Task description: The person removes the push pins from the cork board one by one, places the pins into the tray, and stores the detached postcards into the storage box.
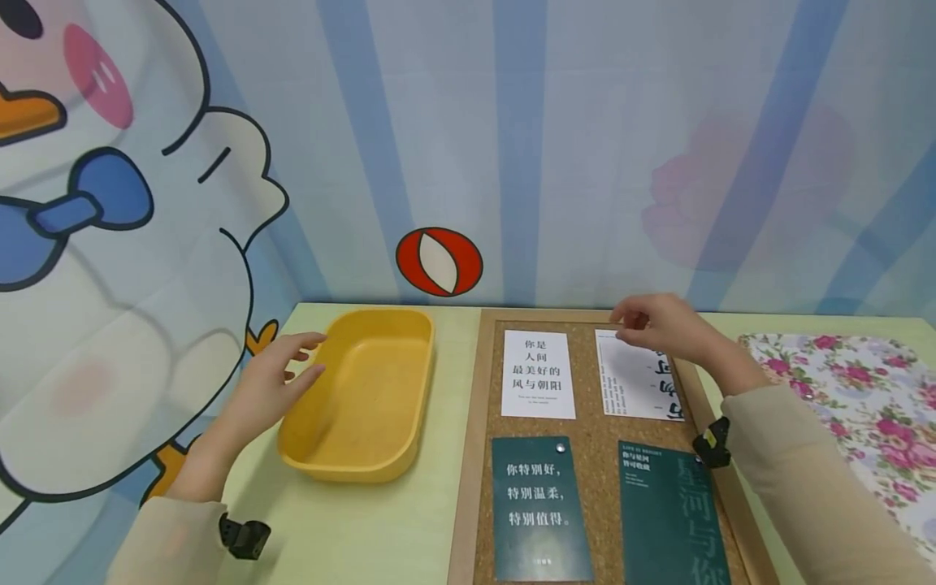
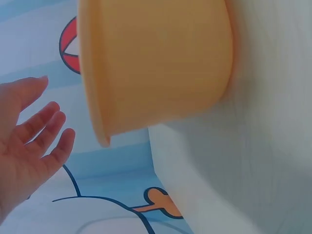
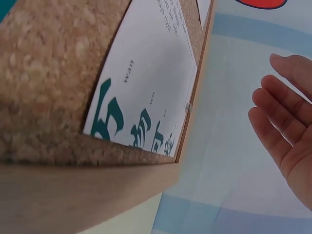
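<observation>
My left hand (image 1: 274,382) hovers at the left rim of a yellow plastic tub (image 1: 417,406), its fingers spread and holding nothing. In the left wrist view the fingers stand apart from the tub's wall (image 2: 156,63). My right hand (image 1: 661,329) is over the top edge of a white printed card (image 1: 632,382) on a framed corkboard (image 1: 595,487). Its fingers are loosely bent, with nothing between them in the right wrist view. There a small clear pin (image 3: 189,106) shows at that card's edge.
Another white card (image 1: 537,374) lies at the board's upper left. Below are two dark green cards (image 1: 541,528) (image 1: 669,528); a silver pin (image 1: 561,448) sits on the left one. A floral mat (image 1: 863,390) lies at right. A cartoon-printed backdrop (image 1: 585,162) stands behind the table (image 1: 351,528).
</observation>
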A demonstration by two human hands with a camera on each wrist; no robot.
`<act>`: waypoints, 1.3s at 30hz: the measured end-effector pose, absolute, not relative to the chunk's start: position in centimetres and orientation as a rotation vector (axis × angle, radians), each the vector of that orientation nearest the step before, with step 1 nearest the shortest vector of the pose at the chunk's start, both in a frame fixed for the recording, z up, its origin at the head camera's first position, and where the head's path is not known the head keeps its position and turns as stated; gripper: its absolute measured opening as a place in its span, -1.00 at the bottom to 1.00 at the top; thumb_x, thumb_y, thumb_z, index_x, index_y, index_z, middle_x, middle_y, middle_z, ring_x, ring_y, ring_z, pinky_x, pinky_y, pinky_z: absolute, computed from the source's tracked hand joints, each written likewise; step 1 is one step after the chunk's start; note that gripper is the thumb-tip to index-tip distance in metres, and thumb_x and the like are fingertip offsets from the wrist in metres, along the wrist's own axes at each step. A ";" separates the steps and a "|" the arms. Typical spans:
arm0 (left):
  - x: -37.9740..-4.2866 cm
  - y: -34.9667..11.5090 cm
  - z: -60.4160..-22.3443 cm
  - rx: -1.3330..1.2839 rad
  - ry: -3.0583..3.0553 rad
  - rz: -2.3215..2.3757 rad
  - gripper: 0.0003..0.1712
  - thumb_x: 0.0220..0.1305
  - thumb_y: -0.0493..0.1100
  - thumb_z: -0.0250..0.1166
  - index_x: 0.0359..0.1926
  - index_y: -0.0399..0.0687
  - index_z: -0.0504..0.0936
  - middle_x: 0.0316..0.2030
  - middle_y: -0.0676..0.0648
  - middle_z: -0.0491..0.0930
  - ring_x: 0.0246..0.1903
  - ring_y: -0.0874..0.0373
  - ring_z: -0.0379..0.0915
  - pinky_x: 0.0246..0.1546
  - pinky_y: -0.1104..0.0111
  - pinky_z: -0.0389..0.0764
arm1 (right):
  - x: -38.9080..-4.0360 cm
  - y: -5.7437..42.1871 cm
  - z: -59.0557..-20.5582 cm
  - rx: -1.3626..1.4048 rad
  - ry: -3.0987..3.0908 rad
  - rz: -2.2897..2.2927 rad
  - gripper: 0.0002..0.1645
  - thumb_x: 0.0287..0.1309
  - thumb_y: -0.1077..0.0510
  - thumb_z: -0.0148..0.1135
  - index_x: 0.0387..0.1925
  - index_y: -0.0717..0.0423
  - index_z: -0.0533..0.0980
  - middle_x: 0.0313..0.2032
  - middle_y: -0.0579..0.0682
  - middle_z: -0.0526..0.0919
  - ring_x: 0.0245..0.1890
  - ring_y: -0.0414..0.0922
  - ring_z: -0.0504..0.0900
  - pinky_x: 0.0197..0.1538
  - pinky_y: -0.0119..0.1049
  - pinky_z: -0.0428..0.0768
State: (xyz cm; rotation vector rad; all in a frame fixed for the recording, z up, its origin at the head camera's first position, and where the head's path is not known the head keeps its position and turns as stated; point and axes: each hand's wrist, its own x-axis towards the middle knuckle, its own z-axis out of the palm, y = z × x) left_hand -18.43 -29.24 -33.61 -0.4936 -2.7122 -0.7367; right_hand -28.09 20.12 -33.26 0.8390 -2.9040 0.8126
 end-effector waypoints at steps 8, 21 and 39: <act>-18.1 -30.2 -34.2 -0.420 -2.761 -0.777 -0.51 0.24 -0.30 0.22 0.18 -0.31 0.38 0.05 -0.33 0.41 -0.07 -0.21 0.41 -0.21 -0.02 0.55 | -28.4 19.0 -33.7 0.858 -2.903 0.831 -0.76 0.13 0.26 0.23 -0.15 0.27 0.56 -0.44 -0.01 0.56 -0.48 -0.11 0.42 -0.42 -0.25 0.44; -18.3 -31.7 -35.4 -0.314 -2.804 -0.880 -0.49 0.25 -0.32 0.21 0.19 -0.41 0.36 -0.01 -0.41 0.45 -0.11 -0.25 0.47 -0.17 0.02 0.55 | -28.9 17.5 -34.8 0.903 -2.925 0.908 -0.77 0.13 0.28 0.22 -0.15 0.25 0.57 -0.47 -0.03 0.54 -0.50 -0.11 0.41 -0.42 -0.24 0.42; -18.9 -32.3 -35.5 -0.218 -2.938 -1.053 -0.49 0.31 -0.19 0.16 0.18 -0.44 0.39 -0.18 -0.28 0.53 -0.35 0.05 0.54 -0.42 0.39 0.54 | -29.2 15.0 -36.1 0.592 -3.030 1.191 -0.64 0.10 0.24 0.24 -0.06 0.32 0.48 -0.36 0.11 0.52 -0.44 -0.04 0.49 -0.40 -0.28 0.52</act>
